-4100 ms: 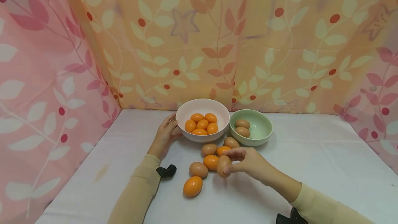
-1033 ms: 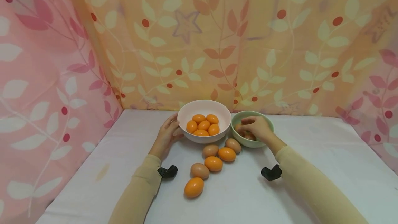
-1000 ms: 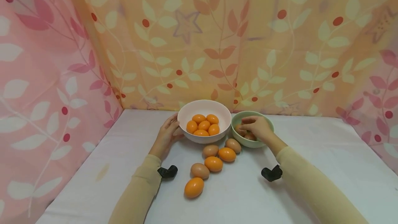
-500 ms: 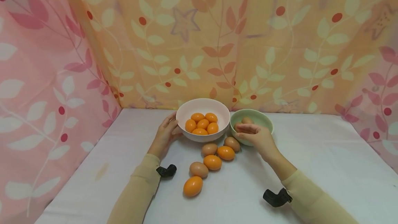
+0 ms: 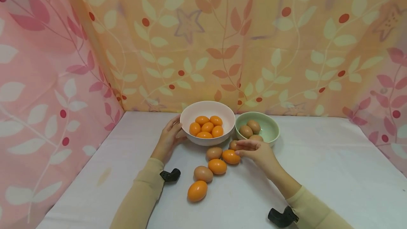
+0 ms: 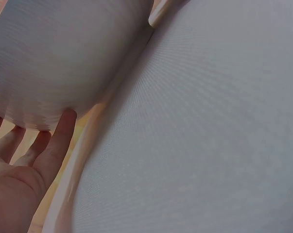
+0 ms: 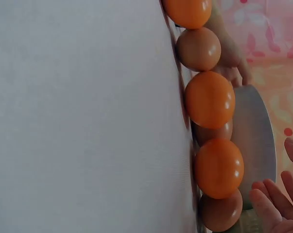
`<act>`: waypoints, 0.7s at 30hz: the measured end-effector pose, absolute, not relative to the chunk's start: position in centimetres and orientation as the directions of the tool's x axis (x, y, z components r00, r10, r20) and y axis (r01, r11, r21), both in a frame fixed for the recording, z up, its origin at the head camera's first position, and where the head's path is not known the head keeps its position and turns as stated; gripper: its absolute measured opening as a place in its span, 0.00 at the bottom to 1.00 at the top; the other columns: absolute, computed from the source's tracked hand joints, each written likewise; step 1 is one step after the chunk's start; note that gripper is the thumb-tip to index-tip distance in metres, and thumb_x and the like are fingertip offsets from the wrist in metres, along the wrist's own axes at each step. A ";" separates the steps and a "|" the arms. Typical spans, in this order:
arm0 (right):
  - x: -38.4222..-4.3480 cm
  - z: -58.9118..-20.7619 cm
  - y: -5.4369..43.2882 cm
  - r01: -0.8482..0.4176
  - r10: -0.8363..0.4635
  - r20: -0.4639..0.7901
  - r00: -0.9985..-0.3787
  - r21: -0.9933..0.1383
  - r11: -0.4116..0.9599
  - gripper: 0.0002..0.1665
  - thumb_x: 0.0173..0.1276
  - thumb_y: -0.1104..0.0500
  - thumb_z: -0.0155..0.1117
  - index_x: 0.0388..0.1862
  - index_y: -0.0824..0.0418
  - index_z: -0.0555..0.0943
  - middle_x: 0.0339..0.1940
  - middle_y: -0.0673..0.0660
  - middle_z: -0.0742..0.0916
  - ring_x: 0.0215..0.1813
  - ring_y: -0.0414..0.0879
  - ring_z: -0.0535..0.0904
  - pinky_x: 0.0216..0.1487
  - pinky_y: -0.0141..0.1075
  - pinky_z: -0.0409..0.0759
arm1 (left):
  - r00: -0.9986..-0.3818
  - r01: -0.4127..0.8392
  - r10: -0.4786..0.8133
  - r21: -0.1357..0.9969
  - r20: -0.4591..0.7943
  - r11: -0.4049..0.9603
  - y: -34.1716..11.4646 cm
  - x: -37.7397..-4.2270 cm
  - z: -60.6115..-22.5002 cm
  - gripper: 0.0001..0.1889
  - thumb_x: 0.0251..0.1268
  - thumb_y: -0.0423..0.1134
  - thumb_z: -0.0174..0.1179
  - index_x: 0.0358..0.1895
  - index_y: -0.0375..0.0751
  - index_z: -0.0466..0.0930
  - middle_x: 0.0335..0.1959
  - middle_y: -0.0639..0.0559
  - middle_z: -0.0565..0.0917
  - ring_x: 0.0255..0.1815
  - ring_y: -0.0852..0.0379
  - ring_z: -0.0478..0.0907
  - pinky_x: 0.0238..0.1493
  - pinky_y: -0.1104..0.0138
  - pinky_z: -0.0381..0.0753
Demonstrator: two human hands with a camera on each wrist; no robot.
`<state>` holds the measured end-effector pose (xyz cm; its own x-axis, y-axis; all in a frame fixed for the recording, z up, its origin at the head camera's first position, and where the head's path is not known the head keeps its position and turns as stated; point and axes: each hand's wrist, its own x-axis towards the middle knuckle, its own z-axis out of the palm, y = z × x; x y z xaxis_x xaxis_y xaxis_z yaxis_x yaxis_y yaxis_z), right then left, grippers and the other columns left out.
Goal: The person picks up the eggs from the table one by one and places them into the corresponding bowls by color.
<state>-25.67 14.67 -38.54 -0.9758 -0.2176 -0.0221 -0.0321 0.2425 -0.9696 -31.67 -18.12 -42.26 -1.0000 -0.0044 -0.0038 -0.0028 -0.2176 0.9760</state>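
Note:
My left hand (image 5: pixel 168 139) rests its fingertips on the left side of a pale pink bowl (image 5: pixel 208 141), fingers extended in the left wrist view. Several orange eggs (image 5: pixel 207 127) lie inside that bowl. Over the far end of a loose row of eggs hovers my right hand (image 5: pixel 259 154), thumb and fingers apart with nothing between them. Nearest to it are an orange egg (image 5: pixel 230 157) and a brown egg (image 5: pixel 233 145), partly hidden behind its fingers. Three brown eggs (image 5: pixel 253 126) sit in a green bowl (image 5: pixel 269 130); the hand covers part of its front.
Nearer on the white table (image 5: pixel 334 172) lie two more brown eggs, one at the row's left front (image 5: pixel 203 174), and two more orange ones, the nearest orange egg (image 5: pixel 197 191) included. The bowls stand side by side before a floral curtain (image 5: pixel 203 45).
My right hand first held a brown egg over the row, then reached into the green bowl, and is now back above the row without it. That bowl went from two brown eggs to three.

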 end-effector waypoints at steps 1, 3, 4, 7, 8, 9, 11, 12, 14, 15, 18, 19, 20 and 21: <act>-25.6 -38.7 14.6 -0.038 -0.228 -0.018 -0.973 -0.970 0.239 0.28 0.61 0.60 0.74 0.59 0.70 0.81 0.56 0.64 0.87 0.54 0.44 0.85 0.51 0.23 0.80 | -1.000 -0.003 -0.005 0.976 -0.004 -0.218 -18.1 -31.7 -42.3 0.27 0.76 0.41 0.52 0.75 0.54 0.62 0.78 0.54 0.63 0.73 0.47 0.65 0.58 0.52 0.80; -25.5 -38.9 14.5 -0.049 -0.250 -0.008 -0.968 -0.974 0.223 0.28 0.61 0.62 0.73 0.59 0.72 0.79 0.57 0.66 0.86 0.55 0.47 0.85 0.51 0.24 0.81 | -1.000 -0.003 -0.006 0.976 -0.004 -0.217 -18.1 -31.7 -42.3 0.27 0.76 0.41 0.52 0.75 0.54 0.63 0.77 0.54 0.64 0.73 0.47 0.65 0.58 0.52 0.80; -25.5 -39.0 14.4 -0.053 -0.253 -0.004 -0.967 -0.974 0.219 0.27 0.62 0.63 0.73 0.59 0.73 0.79 0.58 0.67 0.85 0.56 0.47 0.85 0.51 0.23 0.81 | -1.000 -0.003 -0.006 0.976 -0.004 -0.217 -18.1 -31.7 -42.3 0.27 0.76 0.41 0.52 0.75 0.53 0.63 0.77 0.54 0.64 0.73 0.47 0.65 0.58 0.52 0.80; -25.5 -39.3 14.3 -0.077 -0.265 0.014 -0.964 -0.970 0.229 0.27 0.61 0.63 0.73 0.58 0.73 0.79 0.58 0.67 0.85 0.57 0.51 0.84 0.51 0.23 0.80 | -1.000 0.000 -0.010 0.977 -0.003 -0.214 -18.1 -31.6 -42.2 0.27 0.76 0.41 0.51 0.75 0.53 0.62 0.77 0.54 0.64 0.73 0.47 0.66 0.58 0.52 0.80; -25.5 -39.3 14.3 -0.076 -0.260 0.013 -0.966 -0.969 0.233 0.27 0.61 0.63 0.73 0.58 0.73 0.80 0.57 0.67 0.86 0.57 0.51 0.84 0.50 0.23 0.80 | -1.000 0.001 -0.012 0.977 -0.001 -0.213 -18.1 -31.6 -42.2 0.27 0.77 0.41 0.51 0.75 0.53 0.62 0.77 0.53 0.64 0.73 0.47 0.65 0.58 0.52 0.80; -25.5 -39.4 14.2 -0.076 -0.257 0.012 -0.966 -0.967 0.241 0.27 0.60 0.62 0.73 0.57 0.72 0.80 0.56 0.66 0.86 0.57 0.52 0.84 0.50 0.22 0.80 | -1.000 0.003 -0.012 0.977 0.001 -0.213 -18.1 -31.7 -42.3 0.27 0.77 0.41 0.51 0.76 0.53 0.62 0.77 0.53 0.64 0.73 0.47 0.65 0.58 0.52 0.80; -25.5 -39.5 14.1 -0.081 -0.258 0.013 -0.966 -0.963 0.257 0.27 0.60 0.62 0.74 0.57 0.71 0.81 0.56 0.66 0.86 0.58 0.53 0.84 0.50 0.22 0.80 | -1.000 0.005 -0.017 0.977 0.002 -0.214 -18.1 -31.7 -42.3 0.27 0.77 0.41 0.51 0.76 0.53 0.62 0.78 0.53 0.63 0.73 0.47 0.65 0.57 0.52 0.80; -25.5 -39.5 14.1 -0.078 -0.256 0.009 -0.967 -0.962 0.261 0.27 0.60 0.61 0.74 0.57 0.71 0.81 0.55 0.65 0.87 0.58 0.52 0.84 0.50 0.22 0.80 | -1.000 0.005 -0.016 0.977 0.002 -0.215 -18.1 -31.6 -42.3 0.27 0.77 0.40 0.51 0.76 0.52 0.62 0.78 0.53 0.63 0.73 0.47 0.65 0.57 0.52 0.80; -25.6 -39.6 14.0 -0.075 -0.258 0.005 -0.966 -0.962 0.264 0.26 0.60 0.62 0.74 0.57 0.70 0.81 0.55 0.65 0.87 0.58 0.53 0.84 0.50 0.22 0.80 | -1.000 0.005 -0.013 0.976 0.003 -0.217 -18.1 -31.7 -42.3 0.27 0.77 0.40 0.51 0.76 0.52 0.61 0.78 0.53 0.63 0.73 0.47 0.65 0.57 0.52 0.80; -25.6 -39.6 13.9 -0.077 -0.263 0.004 -0.965 -0.961 0.267 0.27 0.61 0.62 0.74 0.57 0.71 0.81 0.55 0.65 0.87 0.59 0.53 0.84 0.50 0.22 0.80 | -1.000 0.004 -0.011 0.976 0.002 -0.217 -18.2 -31.7 -42.3 0.27 0.77 0.41 0.51 0.76 0.51 0.61 0.78 0.53 0.63 0.73 0.46 0.65 0.57 0.52 0.80; -25.5 -39.6 13.8 -0.079 -0.266 0.005 -0.964 -0.960 0.269 0.26 0.61 0.62 0.73 0.57 0.71 0.81 0.55 0.65 0.87 0.59 0.54 0.83 0.50 0.23 0.80 | -1.000 0.001 -0.009 0.977 -0.001 -0.215 -18.1 -31.7 -42.3 0.27 0.77 0.41 0.51 0.76 0.52 0.62 0.78 0.53 0.63 0.73 0.47 0.65 0.58 0.52 0.80; -25.5 -39.6 13.8 -0.081 -0.266 0.007 -0.964 -0.959 0.270 0.26 0.61 0.62 0.73 0.57 0.71 0.81 0.55 0.65 0.87 0.59 0.55 0.83 0.50 0.23 0.80 | -1.000 0.002 -0.009 0.977 0.000 -0.215 -18.1 -31.7 -42.3 0.27 0.77 0.41 0.51 0.76 0.52 0.62 0.78 0.53 0.63 0.73 0.47 0.65 0.58 0.52 0.80; -25.4 -39.5 13.8 -0.084 -0.267 0.009 -0.964 -0.959 0.272 0.27 0.61 0.62 0.73 0.57 0.72 0.81 0.55 0.66 0.87 0.59 0.55 0.83 0.50 0.23 0.80 | -1.000 0.002 -0.009 0.977 0.000 -0.214 -18.1 -31.7 -42.3 0.27 0.77 0.42 0.52 0.76 0.52 0.62 0.78 0.53 0.63 0.73 0.47 0.65 0.58 0.51 0.79; -25.4 -39.5 13.8 -0.083 -0.263 0.007 -0.965 -0.957 0.278 0.27 0.60 0.61 0.74 0.57 0.71 0.81 0.55 0.65 0.87 0.59 0.55 0.83 0.49 0.22 0.80 | -1.000 0.002 -0.008 0.977 0.001 -0.213 -18.1 -31.7 -42.3 0.27 0.77 0.42 0.51 0.76 0.53 0.62 0.78 0.53 0.63 0.73 0.47 0.65 0.58 0.51 0.79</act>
<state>-25.42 13.84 -39.53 -0.9649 -0.2626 0.0072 -0.0828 0.2777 -0.9571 -31.73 -18.09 -42.32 -1.0000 -0.0077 0.0006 0.0022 -0.2132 0.9770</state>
